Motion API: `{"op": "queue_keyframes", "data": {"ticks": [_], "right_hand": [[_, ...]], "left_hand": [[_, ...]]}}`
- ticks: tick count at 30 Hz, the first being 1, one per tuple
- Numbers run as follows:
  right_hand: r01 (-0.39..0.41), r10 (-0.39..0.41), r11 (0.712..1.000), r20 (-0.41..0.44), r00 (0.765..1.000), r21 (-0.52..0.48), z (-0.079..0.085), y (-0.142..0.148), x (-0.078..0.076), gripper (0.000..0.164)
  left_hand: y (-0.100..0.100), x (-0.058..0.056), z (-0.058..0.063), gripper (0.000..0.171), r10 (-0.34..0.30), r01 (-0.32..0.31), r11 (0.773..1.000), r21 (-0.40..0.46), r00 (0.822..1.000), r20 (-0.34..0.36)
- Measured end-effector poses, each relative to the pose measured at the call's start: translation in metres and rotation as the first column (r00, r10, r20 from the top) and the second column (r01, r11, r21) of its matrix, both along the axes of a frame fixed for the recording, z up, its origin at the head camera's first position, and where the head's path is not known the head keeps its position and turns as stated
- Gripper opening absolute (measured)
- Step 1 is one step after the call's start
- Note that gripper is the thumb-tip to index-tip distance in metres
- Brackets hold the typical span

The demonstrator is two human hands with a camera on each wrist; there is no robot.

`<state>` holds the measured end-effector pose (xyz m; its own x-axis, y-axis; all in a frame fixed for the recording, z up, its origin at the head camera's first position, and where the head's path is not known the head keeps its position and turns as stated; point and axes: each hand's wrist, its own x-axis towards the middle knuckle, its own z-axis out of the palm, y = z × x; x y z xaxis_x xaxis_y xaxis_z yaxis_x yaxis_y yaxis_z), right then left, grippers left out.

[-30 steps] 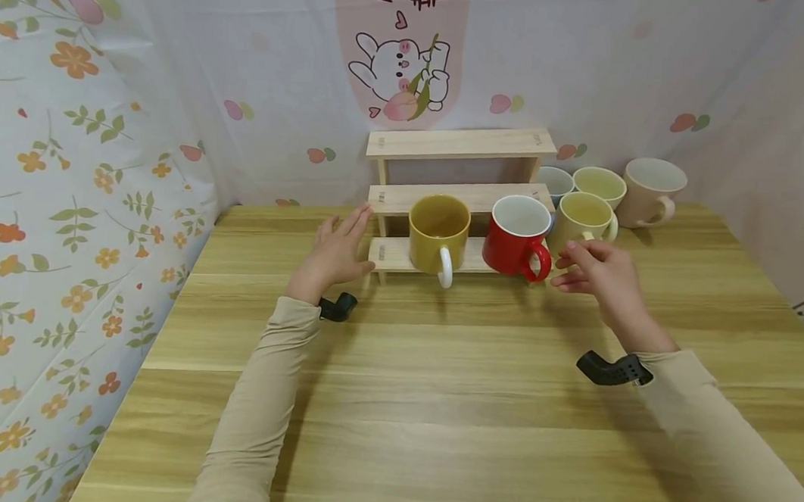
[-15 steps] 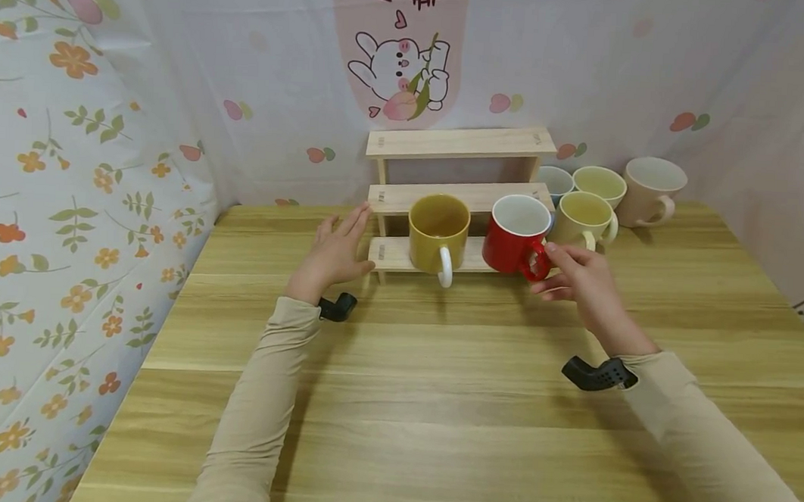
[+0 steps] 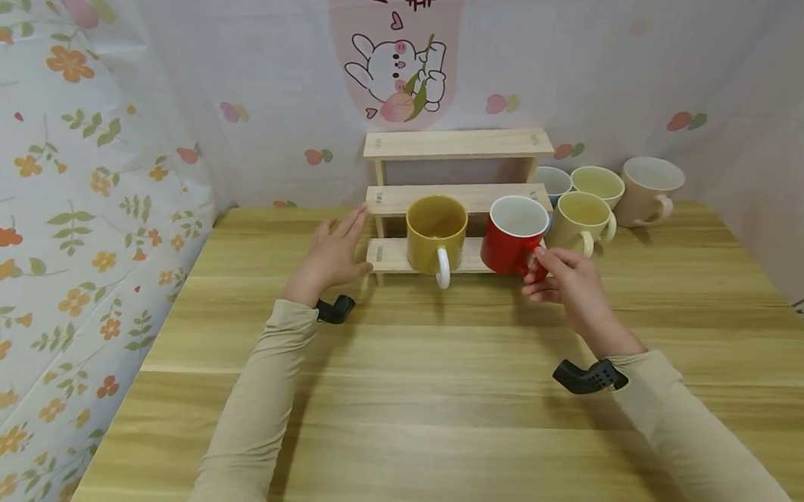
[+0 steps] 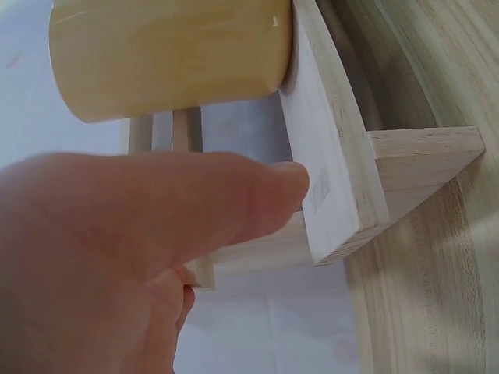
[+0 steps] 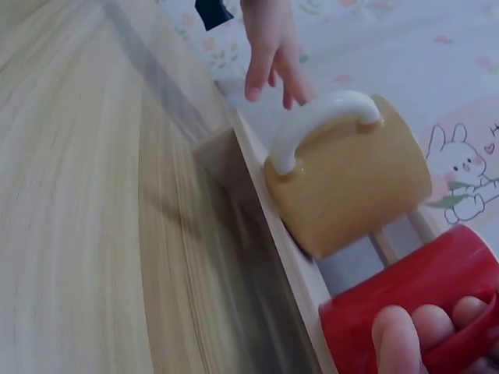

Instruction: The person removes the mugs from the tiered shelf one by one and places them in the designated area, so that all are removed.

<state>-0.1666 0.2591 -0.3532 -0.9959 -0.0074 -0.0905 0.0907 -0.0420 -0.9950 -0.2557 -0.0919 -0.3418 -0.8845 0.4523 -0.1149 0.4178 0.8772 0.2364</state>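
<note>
A three-step wooden rack (image 3: 458,142) stands at the back of the table. On its lowest step sit a mustard-yellow mug (image 3: 421,244) with a white handle and, to its right, a red mug (image 3: 501,245) with a white inside. My right hand (image 3: 577,294) grips the red mug's handle, and its fingertips (image 5: 394,339) show against the mug in the right wrist view. At the rack's left end is my left hand (image 3: 329,258), fingers extended toward the middle step and thumb (image 4: 273,191) at the lowest step's end.
Right of the rack stand a yellow mug (image 3: 574,230), a pale green cup (image 3: 598,187), a blue cup (image 3: 557,185) partly hidden behind the rack, and a beige mug (image 3: 640,199). A patterned white cloth (image 3: 268,62) hangs behind and at the sides of the wood-grain table (image 3: 400,418).
My right hand has moved left from beside the yellow mug to the red mug's handle and taken hold of it. The left hand has stayed at the rack's end.
</note>
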Motion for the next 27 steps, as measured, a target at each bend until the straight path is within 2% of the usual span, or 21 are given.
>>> {"op": "queue_keyframes", "data": {"ticks": [5,10,15,19,27], "right_hand": [[0.046,-0.047,0.999,-0.029,0.998,-0.029,-0.002,-0.001,0.002,0.027],[0.058,-0.061,0.996,-0.042,0.997,-0.068,-0.003,-0.002,0.007,0.027],[0.074,-0.078,0.992,-0.036,0.996,-0.102,-0.003,0.001,0.015,0.026],[0.077,-0.08,0.987,-0.019,0.997,-0.143,-0.002,0.007,0.022,0.026],[0.081,-0.091,0.975,-0.04,0.995,-0.205,0.002,0.022,0.036,0.029]], "left_hand": [[0.001,-0.002,-0.001,0.095,-0.006,0.006,1.0,0.001,1.0,-0.012],[0.0,-0.001,0.0,0.096,0.007,-0.007,1.0,0.0,1.0,0.011],[0.0,0.001,0.001,0.096,0.024,-0.025,1.0,0.014,0.999,0.036],[0.001,0.001,0.002,0.095,0.027,-0.028,1.0,0.015,0.999,0.032],[0.0,0.0,0.0,0.095,0.03,-0.03,0.999,0.017,0.999,0.033]]}}
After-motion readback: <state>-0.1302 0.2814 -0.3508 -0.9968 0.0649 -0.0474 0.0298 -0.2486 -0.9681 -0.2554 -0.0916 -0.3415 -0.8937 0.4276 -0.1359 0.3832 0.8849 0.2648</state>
